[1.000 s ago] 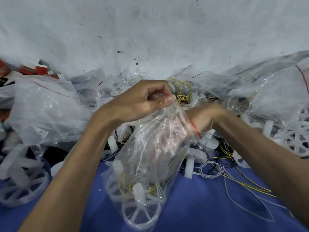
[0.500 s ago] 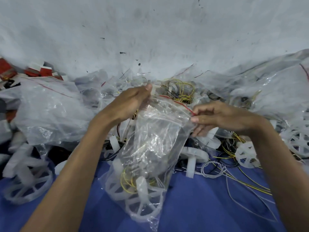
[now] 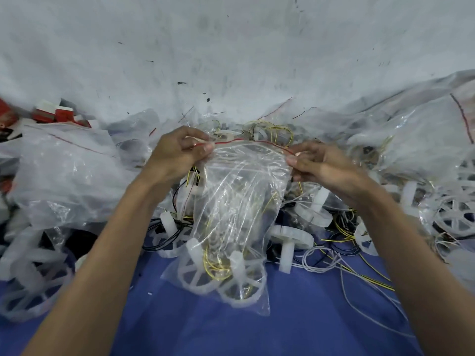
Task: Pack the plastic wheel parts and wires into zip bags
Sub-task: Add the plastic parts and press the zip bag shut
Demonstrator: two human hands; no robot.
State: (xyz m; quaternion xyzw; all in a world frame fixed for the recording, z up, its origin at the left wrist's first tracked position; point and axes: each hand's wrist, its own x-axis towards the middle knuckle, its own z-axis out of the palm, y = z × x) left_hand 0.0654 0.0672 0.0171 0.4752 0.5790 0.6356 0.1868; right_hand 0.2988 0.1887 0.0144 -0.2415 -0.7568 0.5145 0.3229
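Since half a second ago our left hand (image 3: 180, 152) has gone from lying with straight fingers against the mouth of the zip bag (image 3: 231, 201) to pinching it. Our right hand (image 3: 321, 165) has drawn outward, so the red zip strip (image 3: 246, 143) now runs nearly straight between the two hands instead of sagging in a loop.

Each grip is a tight pinch, thumb against curled forefinger. The left holds the left end of the strip and the right holds the right end, and neither hand holds anything else. The bag hangs from these two pinches. Its bottom rests on the blue tabletop (image 3: 308, 317) just in front of us, and its body leans slightly toward us.

Inside, at the bottom, we see white wheel parts (image 3: 198, 273) with a coil of yellow wire (image 3: 213, 265) lying between them, so this bag appears filled.

We judge that pulling the mouth flat prepares it for sealing. The next move is probably to press the strip shut along its length, though we cannot tell whether any part of it is already closed.

Around the bag lie a loose wheel (image 3: 289, 240) standing on its hub, loose wires (image 3: 347, 268) to the right, and a heap of bags (image 3: 64, 181) to the left. Much packing remains.
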